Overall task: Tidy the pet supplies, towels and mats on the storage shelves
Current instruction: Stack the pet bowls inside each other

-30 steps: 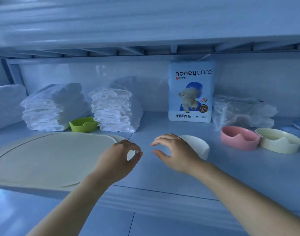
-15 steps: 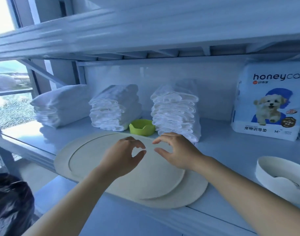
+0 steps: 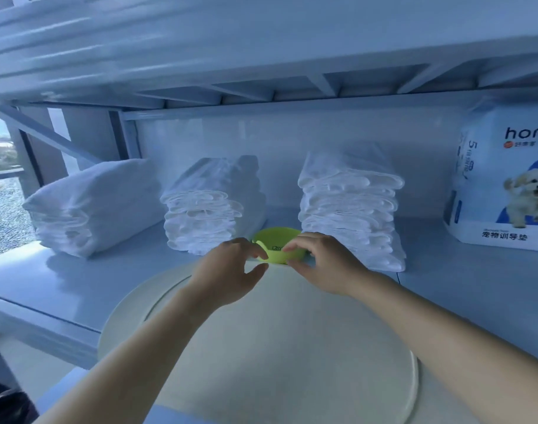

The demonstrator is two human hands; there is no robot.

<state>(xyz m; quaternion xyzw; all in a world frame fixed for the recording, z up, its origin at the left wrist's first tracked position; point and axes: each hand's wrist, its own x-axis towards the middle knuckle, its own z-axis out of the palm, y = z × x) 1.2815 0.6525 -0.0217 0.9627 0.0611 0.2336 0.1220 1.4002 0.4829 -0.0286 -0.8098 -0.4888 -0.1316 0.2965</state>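
Centrally, one green bowl [image 3: 277, 244] sits upright, mouth up, between two of three white towel stacks [image 3: 206, 215], just beyond one flat mat [image 3: 292, 347]; left hand [image 3: 228, 270] and right hand [image 3: 326, 264] flank it, unclenched, holding nothing.

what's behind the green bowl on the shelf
Bare shelf and the white back wall, between the middle stack and right stack of folded cloths. The shelf just behind the green bowl is hidden by its rim.

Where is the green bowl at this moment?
Head view, centre: the green bowl sits between the middle pad stack and the right pad stack, just behind the round mat, by the left hand and right hand.
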